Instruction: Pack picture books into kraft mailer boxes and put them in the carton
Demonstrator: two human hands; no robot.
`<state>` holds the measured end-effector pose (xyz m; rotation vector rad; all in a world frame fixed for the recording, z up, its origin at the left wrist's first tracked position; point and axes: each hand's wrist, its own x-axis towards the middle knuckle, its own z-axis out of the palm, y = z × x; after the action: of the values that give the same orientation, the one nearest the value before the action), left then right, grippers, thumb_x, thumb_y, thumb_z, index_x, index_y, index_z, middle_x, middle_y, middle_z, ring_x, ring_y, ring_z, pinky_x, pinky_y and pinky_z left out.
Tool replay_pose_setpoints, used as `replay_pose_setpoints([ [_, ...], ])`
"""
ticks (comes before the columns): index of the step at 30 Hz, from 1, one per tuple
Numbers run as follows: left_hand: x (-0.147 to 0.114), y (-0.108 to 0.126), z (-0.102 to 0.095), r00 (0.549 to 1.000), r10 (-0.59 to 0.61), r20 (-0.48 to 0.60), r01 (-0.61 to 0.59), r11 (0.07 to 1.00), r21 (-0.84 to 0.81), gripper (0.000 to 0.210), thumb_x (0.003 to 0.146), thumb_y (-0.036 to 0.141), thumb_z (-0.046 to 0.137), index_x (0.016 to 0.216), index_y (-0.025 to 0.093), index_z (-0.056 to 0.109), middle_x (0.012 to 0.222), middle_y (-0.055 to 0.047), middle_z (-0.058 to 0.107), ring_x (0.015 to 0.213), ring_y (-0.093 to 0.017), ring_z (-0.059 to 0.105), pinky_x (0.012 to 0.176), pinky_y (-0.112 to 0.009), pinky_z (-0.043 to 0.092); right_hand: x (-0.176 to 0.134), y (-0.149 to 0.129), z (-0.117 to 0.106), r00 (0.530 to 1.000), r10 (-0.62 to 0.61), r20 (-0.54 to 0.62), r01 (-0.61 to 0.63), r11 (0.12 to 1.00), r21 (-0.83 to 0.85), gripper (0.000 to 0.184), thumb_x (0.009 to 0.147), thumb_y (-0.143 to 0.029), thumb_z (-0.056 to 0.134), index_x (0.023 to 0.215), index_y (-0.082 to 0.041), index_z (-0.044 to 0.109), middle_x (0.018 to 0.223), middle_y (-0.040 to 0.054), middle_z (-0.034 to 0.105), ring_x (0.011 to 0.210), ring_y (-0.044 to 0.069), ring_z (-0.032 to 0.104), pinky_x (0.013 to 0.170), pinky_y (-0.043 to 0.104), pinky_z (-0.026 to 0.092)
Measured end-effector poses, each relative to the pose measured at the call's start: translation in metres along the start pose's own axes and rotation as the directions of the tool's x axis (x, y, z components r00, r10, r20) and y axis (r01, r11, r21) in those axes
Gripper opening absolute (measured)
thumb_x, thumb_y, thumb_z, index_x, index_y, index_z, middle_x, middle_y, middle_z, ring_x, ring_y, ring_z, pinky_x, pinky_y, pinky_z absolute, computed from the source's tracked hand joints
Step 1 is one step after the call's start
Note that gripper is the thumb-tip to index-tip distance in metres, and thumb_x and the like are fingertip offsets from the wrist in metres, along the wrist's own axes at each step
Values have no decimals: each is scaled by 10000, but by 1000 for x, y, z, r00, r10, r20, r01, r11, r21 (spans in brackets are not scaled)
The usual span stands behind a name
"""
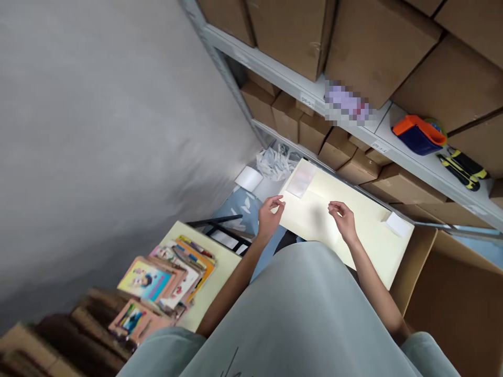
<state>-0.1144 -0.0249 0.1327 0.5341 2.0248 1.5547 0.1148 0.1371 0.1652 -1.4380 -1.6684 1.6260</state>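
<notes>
My left hand (270, 219) hovers at the near left edge of a pale yellow tabletop (361, 222). Its fingers curve forward with the thumb apart, and nothing shows between them. Over the middle of the same tabletop is my right hand (343, 220), its fingers loosely bent and no object visible in it. Just beyond my left hand lies a flat, translucent pinkish sleeve (301, 180). A small white box or folded card (396, 224) sits at the right end of the tabletop.
Brown cartons fill the shelves (291, 68) beyond the table. An orange-and-blue tool (419, 135) and yellow-black cutters (459, 170) lie on one shelf. A large open carton (456, 293) stands at right. Colourful booklets (151, 280) are piled at left, near crumpled plastic (275, 162) farther off.
</notes>
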Motion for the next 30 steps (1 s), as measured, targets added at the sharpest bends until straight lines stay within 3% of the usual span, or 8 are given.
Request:
replay_pose_setpoints([
  [4,-70,37,-10,984,111,-138,-104,993,57,314,942,460,736,1116,206,802,922,-35,720,896,-180,722,969,-374,636,-27,-27,-3,984,-118,130,117,993,11,482,860,-649,798,1074,-218,770,1192,141,813,1110,289,766,943,465,650],
  [7,-133,57,-26,956,134,-259,-105,987,124,267,969,442,735,1093,220,815,884,-22,713,848,-169,711,912,-340,630,-48,-41,5,950,-191,248,187,981,41,465,890,-652,790,1079,-228,779,1184,131,815,1118,286,770,949,457,647],
  [12,-237,75,-66,861,119,-494,-43,986,163,272,995,478,735,1058,230,826,847,-26,731,811,-172,715,834,-308,614,-90,-57,37,823,-272,498,256,961,102,442,910,-637,802,1080,-229,795,1144,113,825,1069,273,787,949,449,656],
  [15,-291,81,-93,742,114,-661,-12,988,157,296,999,501,735,1006,218,821,847,-36,745,790,-169,704,803,-298,593,-122,-68,65,715,-290,636,287,951,112,449,901,-641,817,1065,-223,809,1078,104,832,999,267,792,904,439,670],
  [20,-366,89,-138,494,103,-863,0,993,119,378,968,564,765,853,205,738,803,-27,728,763,-164,675,777,-291,562,-177,-87,112,516,-338,787,378,915,145,482,879,-666,832,1047,-215,825,1008,103,835,906,259,793,856,426,688],
  [25,-433,93,-178,304,161,-939,-3,986,168,409,988,559,750,794,209,663,756,-4,685,728,-152,645,749,-285,525,-241,-102,162,307,-383,871,486,850,202,482,902,-671,817,1048,-211,828,1013,110,840,885,257,798,820,402,689],
  [30,-514,91,-237,162,263,-951,16,963,269,392,1025,533,716,798,220,651,771,-10,698,727,-158,655,738,-294,531,-346,-121,228,55,-439,897,552,762,339,411,947,-636,793,1040,-239,840,996,98,839,890,262,799,815,396,681],
])
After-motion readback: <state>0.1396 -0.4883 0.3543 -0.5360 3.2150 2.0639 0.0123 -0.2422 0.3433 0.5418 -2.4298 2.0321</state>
